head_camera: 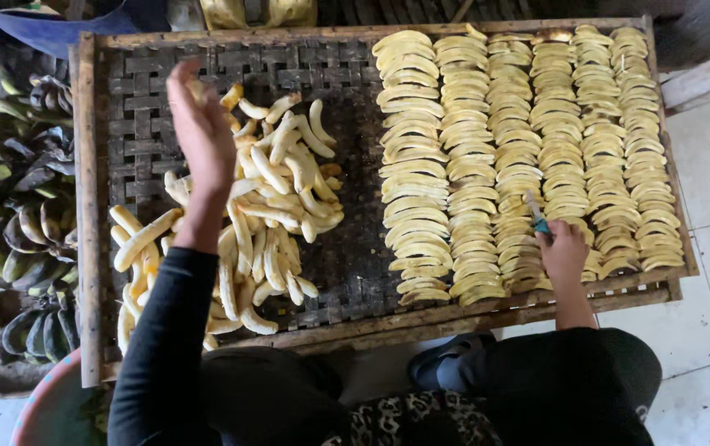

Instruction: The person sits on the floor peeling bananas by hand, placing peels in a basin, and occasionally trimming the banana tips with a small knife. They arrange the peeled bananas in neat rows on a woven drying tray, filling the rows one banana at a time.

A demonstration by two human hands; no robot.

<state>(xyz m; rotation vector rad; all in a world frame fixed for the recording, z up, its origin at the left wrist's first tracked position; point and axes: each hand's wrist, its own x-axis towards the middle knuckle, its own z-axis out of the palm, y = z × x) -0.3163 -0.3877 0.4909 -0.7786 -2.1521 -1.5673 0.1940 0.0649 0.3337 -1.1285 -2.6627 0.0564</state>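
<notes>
Peeled bananas (268, 219), pale yellow, smooth and curved, are lying in a loose heap on the left half of a woven bamboo tray (136, 124) with a rough wooden frame, and the left hand (200, 124) is hovering above them with fingers closing on one peeled piece. Flat banana slices (528, 149) are lying in five overlapping rows on the right half, where the right hand (564, 252) is gripping a thin knife (536, 213). Unpeeled green bananas (16, 239) are lying piled beside the tray's left edge.
</notes>
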